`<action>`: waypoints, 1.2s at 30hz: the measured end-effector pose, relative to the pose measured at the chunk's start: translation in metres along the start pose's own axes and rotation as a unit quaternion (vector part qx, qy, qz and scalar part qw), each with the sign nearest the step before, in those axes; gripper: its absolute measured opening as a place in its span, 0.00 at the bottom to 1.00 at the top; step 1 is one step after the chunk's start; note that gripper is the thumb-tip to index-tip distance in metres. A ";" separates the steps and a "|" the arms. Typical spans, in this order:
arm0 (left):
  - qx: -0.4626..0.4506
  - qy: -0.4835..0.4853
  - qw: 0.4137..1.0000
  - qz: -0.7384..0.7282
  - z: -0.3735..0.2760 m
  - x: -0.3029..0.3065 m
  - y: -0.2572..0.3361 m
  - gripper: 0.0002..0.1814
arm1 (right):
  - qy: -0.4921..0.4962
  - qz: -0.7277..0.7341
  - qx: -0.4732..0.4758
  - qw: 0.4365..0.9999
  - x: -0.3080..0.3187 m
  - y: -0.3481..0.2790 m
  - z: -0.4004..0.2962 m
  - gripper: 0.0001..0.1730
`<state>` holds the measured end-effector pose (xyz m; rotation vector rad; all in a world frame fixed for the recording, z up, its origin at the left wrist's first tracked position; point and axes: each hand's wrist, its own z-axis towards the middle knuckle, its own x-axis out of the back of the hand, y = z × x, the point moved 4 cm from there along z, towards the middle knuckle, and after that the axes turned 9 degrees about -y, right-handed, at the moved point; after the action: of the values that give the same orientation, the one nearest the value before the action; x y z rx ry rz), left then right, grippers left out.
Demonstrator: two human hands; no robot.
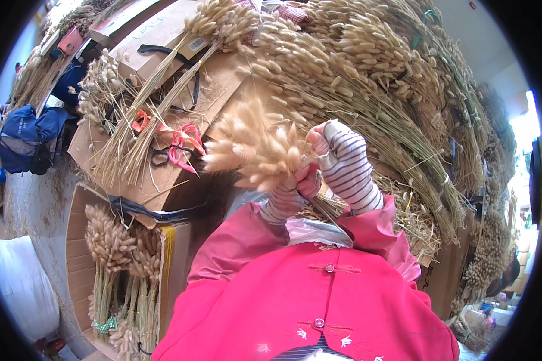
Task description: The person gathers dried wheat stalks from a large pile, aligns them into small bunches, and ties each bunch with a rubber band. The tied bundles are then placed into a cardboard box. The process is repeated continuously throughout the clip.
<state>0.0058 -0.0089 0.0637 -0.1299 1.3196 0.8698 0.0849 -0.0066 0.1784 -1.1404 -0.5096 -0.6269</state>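
My left hand (305,180), in a striped fingerless glove, grips a bunch of dried bunny-tail grass (257,149) just below its fluffy heads. The stems run down toward my lap. Close beside it, my right hand (320,142) is raised at the right edge of the heads with bent fingers; whether it pinches a stem cannot be made out. Two tied bunches of bunny-tail grass (156,85) lie on the cardboard at the left, near pink ribbon strips (180,140). A large pile of long-stemmed bunny-tail grass (343,85) spreads behind my hands.
An open cardboard box (79,257) at the lower left holds upright tied bunches (110,239). Dark straps (149,210) lie across a cardboard edge above it. Loose straw (415,221) lies to the right. A blue backpack (31,135) is at the far left.
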 end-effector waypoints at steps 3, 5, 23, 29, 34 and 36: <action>-0.014 -0.028 0.999 0.036 0.003 -0.005 0.000 0.17 | -0.035 0.048 -0.025 0.998 0.000 0.001 0.000 0.08; -0.044 -0.010 0.998 0.033 0.001 -0.006 -0.002 0.17 | -0.055 0.073 -0.033 0.995 -0.002 -0.001 0.000 0.08; -0.048 0.061 0.996 0.032 -0.001 -0.004 -0.003 0.17 | -0.014 0.107 -0.013 0.994 -0.003 0.007 -0.001 0.08; -0.072 0.073 0.992 -0.079 0.004 0.020 0.016 0.25 | -0.139 0.010 -0.168 0.976 -0.012 0.051 -0.031 0.14; -0.099 0.194 0.975 -0.051 0.000 0.038 0.013 0.27 | -0.379 -0.060 -0.195 0.903 -0.042 0.061 -0.074 0.20; -0.110 0.216 0.970 -0.022 0.001 0.043 0.009 0.26 | -0.351 -0.127 -0.201 0.906 -0.048 0.064 -0.081 0.14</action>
<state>0.0004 0.0184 0.0295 -0.5463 1.6124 0.9822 0.0992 -0.0555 0.0765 -1.7177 -1.2022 -0.5426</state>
